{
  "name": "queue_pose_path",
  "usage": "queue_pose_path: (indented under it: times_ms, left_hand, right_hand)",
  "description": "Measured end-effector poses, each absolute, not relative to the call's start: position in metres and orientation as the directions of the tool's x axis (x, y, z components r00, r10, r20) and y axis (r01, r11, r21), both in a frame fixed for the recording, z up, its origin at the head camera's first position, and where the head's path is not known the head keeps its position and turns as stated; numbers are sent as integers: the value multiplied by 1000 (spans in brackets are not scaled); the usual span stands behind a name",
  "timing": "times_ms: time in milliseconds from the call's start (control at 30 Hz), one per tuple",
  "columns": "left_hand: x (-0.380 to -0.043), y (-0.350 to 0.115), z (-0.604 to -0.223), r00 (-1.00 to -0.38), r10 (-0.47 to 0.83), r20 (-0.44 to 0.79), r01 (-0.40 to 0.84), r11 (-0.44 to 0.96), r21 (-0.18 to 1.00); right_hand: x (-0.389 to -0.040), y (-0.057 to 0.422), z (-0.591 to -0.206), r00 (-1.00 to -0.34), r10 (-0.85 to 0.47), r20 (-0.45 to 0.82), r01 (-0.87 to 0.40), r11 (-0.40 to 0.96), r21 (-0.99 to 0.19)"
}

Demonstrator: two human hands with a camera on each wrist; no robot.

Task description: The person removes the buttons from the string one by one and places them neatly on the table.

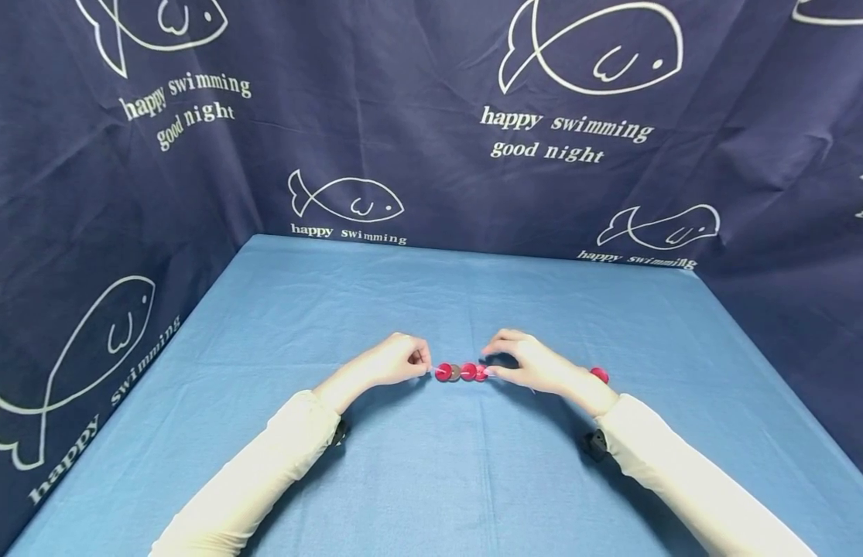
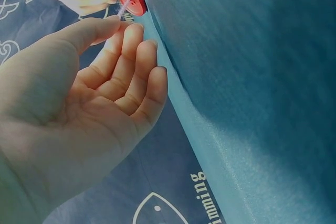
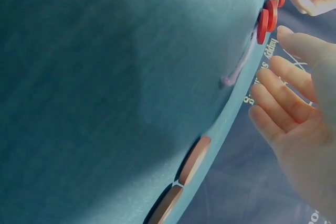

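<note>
Several red buttons [image 1: 468, 372] and a brown button [image 1: 455, 373] sit in a row on a pale string [image 3: 242, 61] over the blue cloth. At the row's left end, my left hand [image 1: 401, 359] pinches the string between thumb and forefinger, close beside a red button [image 2: 132, 1]. My right hand [image 1: 532, 362] is at the other end, its thumb tip near the last red button [image 3: 263, 26] and its fingers apart from the thumb. In the right wrist view the string's far end, with a knot-like lump, lies on the cloth below this hand.
A loose red button [image 1: 599, 375] lies beside my right wrist. Two brownish buttons [image 3: 194, 161] lie on the cloth in the right wrist view. Blue cloth [image 1: 417, 480] covers the table; dark curtains [image 1: 431, 116] printed with fish hang around it.
</note>
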State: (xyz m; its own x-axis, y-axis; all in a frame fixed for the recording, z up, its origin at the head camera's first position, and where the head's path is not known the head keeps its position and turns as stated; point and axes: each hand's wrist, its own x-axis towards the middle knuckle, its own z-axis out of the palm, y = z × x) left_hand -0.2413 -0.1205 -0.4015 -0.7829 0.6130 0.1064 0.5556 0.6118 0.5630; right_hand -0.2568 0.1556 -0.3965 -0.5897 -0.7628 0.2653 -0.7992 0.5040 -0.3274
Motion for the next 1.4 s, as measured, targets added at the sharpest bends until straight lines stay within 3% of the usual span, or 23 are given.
queue_pose_path:
  times_ms: [1400]
  left_hand:
    - [-240, -117, -400, -792, 605, 83, 536, 624, 568]
  right_hand:
    - [-255, 145, -404, -565, -790, 240, -807, 469, -359]
